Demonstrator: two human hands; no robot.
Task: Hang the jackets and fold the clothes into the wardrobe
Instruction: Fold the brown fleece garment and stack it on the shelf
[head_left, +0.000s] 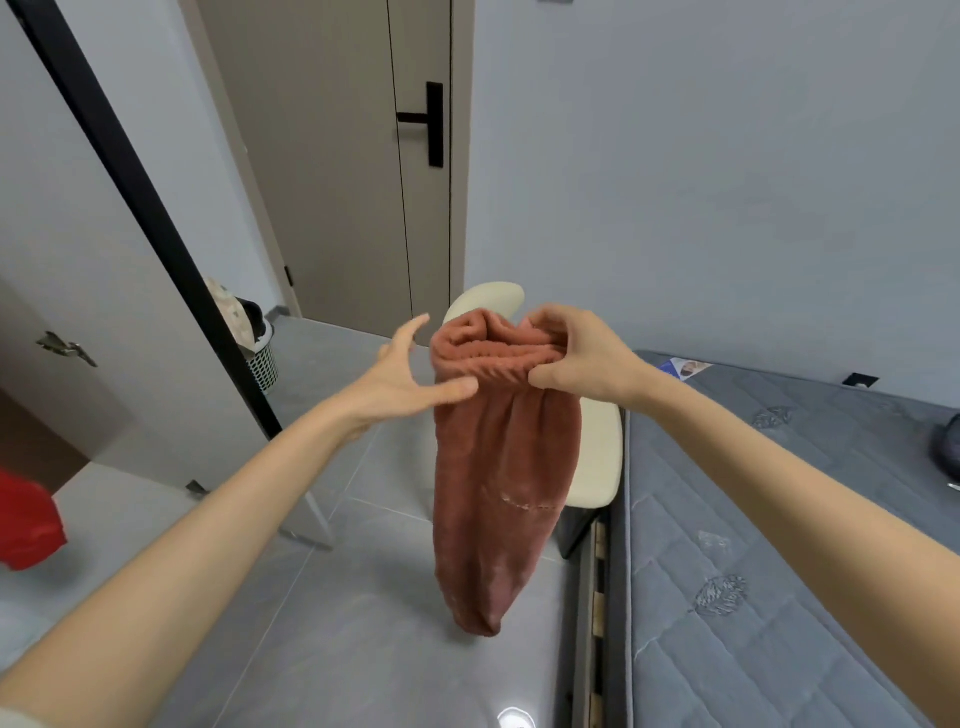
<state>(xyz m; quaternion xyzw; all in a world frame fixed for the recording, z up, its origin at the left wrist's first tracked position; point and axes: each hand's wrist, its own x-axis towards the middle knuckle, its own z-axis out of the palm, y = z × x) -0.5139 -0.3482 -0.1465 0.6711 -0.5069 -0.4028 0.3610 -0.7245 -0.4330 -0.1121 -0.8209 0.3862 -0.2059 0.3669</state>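
A rust-brown fleece garment (498, 478) hangs in the air in front of me, its gathered waistband at the top. My right hand (576, 353) pinches the right side of that waistband and carries the whole garment. My left hand (410, 374) is beside the waistband's left edge with fingers spread; its thumb tip touches or nearly touches the cloth without gripping it. An open white wardrobe door (93, 291) with a black edge stands at the left. A red garment (26, 525) shows at the left edge, inside the wardrobe.
A cream chair (597, 457) stands behind the hanging garment, against the bed. A grey quilted mattress (779, 545) fills the right side. A laundry basket (257, 348) with clothes sits by the closed room door (353, 156). Grey floor tiles lie below.
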